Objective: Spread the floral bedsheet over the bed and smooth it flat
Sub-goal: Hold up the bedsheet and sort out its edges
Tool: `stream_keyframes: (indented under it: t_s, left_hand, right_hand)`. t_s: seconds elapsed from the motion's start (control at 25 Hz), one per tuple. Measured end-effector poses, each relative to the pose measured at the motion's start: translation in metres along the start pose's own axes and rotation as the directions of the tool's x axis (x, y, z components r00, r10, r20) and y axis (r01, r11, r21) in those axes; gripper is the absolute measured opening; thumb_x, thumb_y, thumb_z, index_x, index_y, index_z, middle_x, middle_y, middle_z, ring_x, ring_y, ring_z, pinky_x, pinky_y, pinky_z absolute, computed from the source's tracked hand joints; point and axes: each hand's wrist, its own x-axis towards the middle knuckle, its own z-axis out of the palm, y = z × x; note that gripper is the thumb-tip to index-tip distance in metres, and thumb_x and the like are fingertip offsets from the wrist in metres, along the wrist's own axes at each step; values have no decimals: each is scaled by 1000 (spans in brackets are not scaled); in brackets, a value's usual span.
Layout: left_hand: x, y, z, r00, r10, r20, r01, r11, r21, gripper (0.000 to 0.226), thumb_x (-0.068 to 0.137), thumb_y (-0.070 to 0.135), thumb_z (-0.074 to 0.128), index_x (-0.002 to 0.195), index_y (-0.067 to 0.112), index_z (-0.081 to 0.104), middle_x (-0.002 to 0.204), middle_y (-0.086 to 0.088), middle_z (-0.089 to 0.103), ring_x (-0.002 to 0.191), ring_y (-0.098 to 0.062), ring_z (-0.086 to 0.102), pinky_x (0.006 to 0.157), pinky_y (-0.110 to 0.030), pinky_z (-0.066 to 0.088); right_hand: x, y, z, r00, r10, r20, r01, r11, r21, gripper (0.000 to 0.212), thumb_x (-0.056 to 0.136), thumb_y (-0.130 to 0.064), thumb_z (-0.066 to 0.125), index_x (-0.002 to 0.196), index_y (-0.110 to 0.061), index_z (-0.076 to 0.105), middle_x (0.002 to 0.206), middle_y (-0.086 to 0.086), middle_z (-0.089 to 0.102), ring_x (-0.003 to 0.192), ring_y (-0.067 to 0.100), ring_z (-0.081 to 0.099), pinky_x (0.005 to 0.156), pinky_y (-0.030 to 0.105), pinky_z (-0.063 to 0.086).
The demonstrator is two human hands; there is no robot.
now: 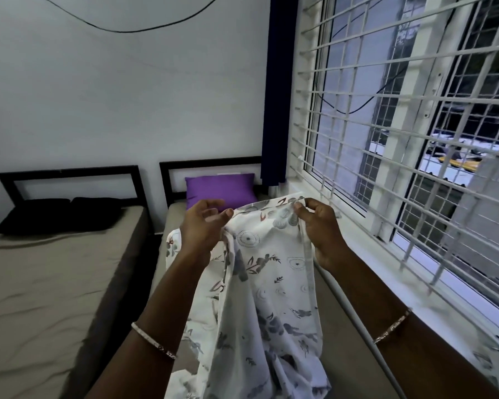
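Right hand (317,226) is raised in front of the camera, thumb and forefinger pinching the top hem of the floral bedsheet (271,269) - white cloth with grey leaf, flower and dotted-circle print. Left hand (205,226) is up at the same height, just beside the sheet's other upper edge, fingers half curled and apart, thumb tip at the cloth; can't tell whether it actually grips the fabric. The sheet is bunched, hanging down between both forearms in long folds, and its lower part lies crumpled on the bed (175,218) next to the window. That bed has a tan mattress, a black headboard (211,164) against the wall and a purple pillow (219,188) at its head, behind the hands. A thin bangle sits on each wrist - left bangle (153,342), right bangle (391,326). A second bed (55,269) stands to the left, apart from the first by a dark gap, with a wrinkled tan cover and black pillows (61,214) at its head. On the right a white window grille (401,139) covers the window; a dark blue curtain (280,82) hangs at its left edge. A white pipe (357,326) runs along the bed's window side. A black cable (127,28) sags across the white wall. Dark marks on a building outside are too blurred to read.
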Motion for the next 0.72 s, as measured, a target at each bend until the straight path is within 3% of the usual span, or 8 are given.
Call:
stream_keyframes:
  t_s: [0.08, 0.16, 0.24, 0.32, 0.48, 0.56, 0.72]
  left_hand:
    - [-3, 1, -7, 998, 29, -54, -28, 1000, 7, 25, 79, 20, 77, 103, 21, 68, 108, -11, 64, 92, -24, 65, 59, -28, 56]
    - [-3, 2, -10, 997, 27, -70, -29, 999, -34, 18, 80, 19, 76, 96, 21, 70, 102, -15, 67, 85, -27, 67, 67, -38, 58]
    - [-9, 7, -10, 1000, -21, -5, 20, 988, -152, 4, 85, 10, 70, 89, 12, 70, 87, -16, 70, 72, -25, 66, 63, -31, 60]
    - [-16, 16, -5, 994, -69, 90, 87, 973, -215, 7, 89, 5, 64, 87, 3, 70, 77, -14, 70, 68, -22, 67, 61, -24, 59]
    - [-26, 29, 4, 957, -114, 268, 188, 944, -270, 24, 88, -12, 48, 102, -7, 67, 85, -19, 70, 77, -24, 69, 80, -29, 59]
    - [-32, 32, 7, 947, -73, 311, 145, 966, -215, 28, 85, -16, 50, 103, -4, 68, 90, -19, 72, 78, -22, 70, 80, -27, 58]
    - [-44, 28, 10, 955, 99, 281, -109, 994, 18, 20, 78, -7, 71, 96, 3, 74, 85, -17, 75, 75, -20, 71, 70, -26, 59]
  right_hand:
    - [4, 1, 6, 996, 47, -78, -41, 997, 69, 18, 96, -22, 55, 86, -17, 69, 84, 4, 73, 80, 22, 68, 78, 36, 54]
    - [7, 3, 11, 989, 92, -115, -80, 991, 103, 18, 95, -22, 54, 88, -15, 68, 85, 8, 70, 80, 27, 66, 78, 40, 55]
    - [3, 3, 18, 995, 74, -63, -70, 995, 77, 17, 96, -22, 53, 93, -14, 67, 86, 9, 68, 79, 26, 64, 76, 41, 54]
    - [-6, -1, 25, 1000, 10, 23, -10, 999, 34, 15, 97, -22, 52, 95, -15, 65, 86, 7, 67, 77, 21, 61, 71, 34, 51]
    - [-16, -5, 31, 986, -64, 154, 63, 998, 8, 13, 99, -21, 51, 94, -24, 62, 94, 0, 68, 83, 14, 62, 73, 27, 50]
    - [-16, -3, 32, 976, -73, 207, 74, 997, 1, 12, 98, -20, 53, 99, -23, 64, 101, 0, 71, 92, 16, 65, 79, 29, 51]
    - [-26, 2, 38, 933, -80, 351, 48, 994, 97, 16, 96, -11, 55, 105, -17, 68, 100, 2, 73, 94, 14, 69, 84, 26, 55]
